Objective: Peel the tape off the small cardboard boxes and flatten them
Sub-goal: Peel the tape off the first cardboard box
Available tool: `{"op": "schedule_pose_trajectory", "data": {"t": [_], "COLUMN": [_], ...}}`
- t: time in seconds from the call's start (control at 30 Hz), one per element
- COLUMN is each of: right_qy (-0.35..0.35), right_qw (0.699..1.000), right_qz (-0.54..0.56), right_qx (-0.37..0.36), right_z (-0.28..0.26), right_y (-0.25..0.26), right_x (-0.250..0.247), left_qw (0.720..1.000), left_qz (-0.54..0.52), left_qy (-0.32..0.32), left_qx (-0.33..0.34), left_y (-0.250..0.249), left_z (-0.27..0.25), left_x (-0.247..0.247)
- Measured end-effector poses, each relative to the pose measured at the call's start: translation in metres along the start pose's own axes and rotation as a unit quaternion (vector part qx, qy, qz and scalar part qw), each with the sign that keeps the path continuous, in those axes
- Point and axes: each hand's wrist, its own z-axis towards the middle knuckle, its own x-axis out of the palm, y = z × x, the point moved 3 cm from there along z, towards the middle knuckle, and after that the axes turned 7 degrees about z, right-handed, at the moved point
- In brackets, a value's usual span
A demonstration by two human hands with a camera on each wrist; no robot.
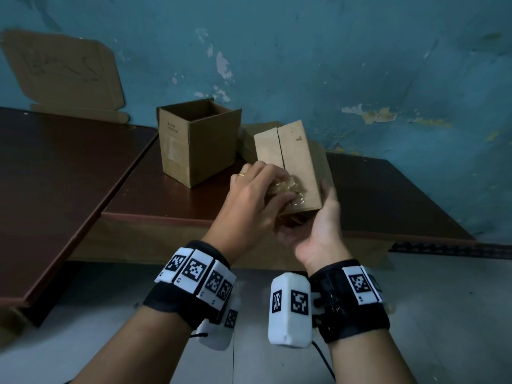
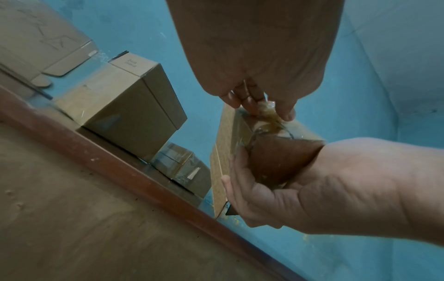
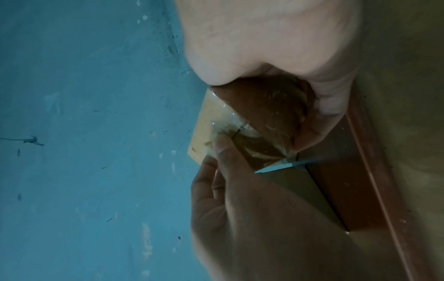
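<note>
Head view shows the left hand [image 1: 249, 198] pinching a crumpled wad of clear tape [image 1: 288, 188] with its fingers [image 2: 287, 112] against the held box [image 1: 291, 162]. The right hand [image 1: 318, 225] cups that box from below, fingers curled round its lower end, above the counter [image 1: 171, 195] edge. Its flaps meet at a bare seam. Behind stands an open box [image 1: 198, 142], interior hidden, and a taped box [image 2: 182, 167] beside it.

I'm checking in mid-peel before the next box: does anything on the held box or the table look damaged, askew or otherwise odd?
Nothing alarming. The clear tape is bunched into a crumpled wad where the left hand pinches it on the small brown cardboard box held by the right hand. The open cardboard box stands upright on the dark brown table.
</note>
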Motion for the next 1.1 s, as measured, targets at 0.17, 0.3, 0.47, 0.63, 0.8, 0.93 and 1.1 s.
{"op": "schedule_pose_trajectory", "data": {"t": [0.17,0.3,0.47,0.63,0.8,0.93,1.1], "right_qy": [0.005,0.014,0.029,0.014,-0.032,-0.04,-0.027], "right_qw": [1.0,0.999,0.999,0.999,0.994,0.989,0.989], "right_qz": [0.018,0.032,0.012,-0.021,-0.066,-0.079,-0.044], "right_qx": [-0.007,-0.01,-0.025,-0.047,-0.08,-0.118,-0.14], "right_z": [0.002,0.002,-0.001,-0.004,-0.002,-0.003,-0.005], "right_y": [0.0,0.003,0.003,0.003,0.004,0.004,0.007], "right_x": [0.001,0.002,0.003,0.004,0.004,0.006,0.006], "left_qw": [1.0,0.999,0.995,0.995,0.992,0.992,0.992], "left_qz": [0.015,-0.007,-0.067,-0.037,-0.033,-0.047,-0.083], "left_qy": [-0.024,-0.05,-0.052,-0.064,-0.078,-0.076,-0.063], "left_qx": [0.011,-0.009,-0.046,-0.069,-0.09,-0.089,-0.07], "left_y": [0.001,-0.001,0.001,0.006,0.011,0.008,0.009], "left_z": [0.0,-0.002,0.0,0.0,0.0,-0.001,-0.002], "left_x": [-0.001,0.0,-0.004,-0.001,-0.007,-0.007,-0.005]}}
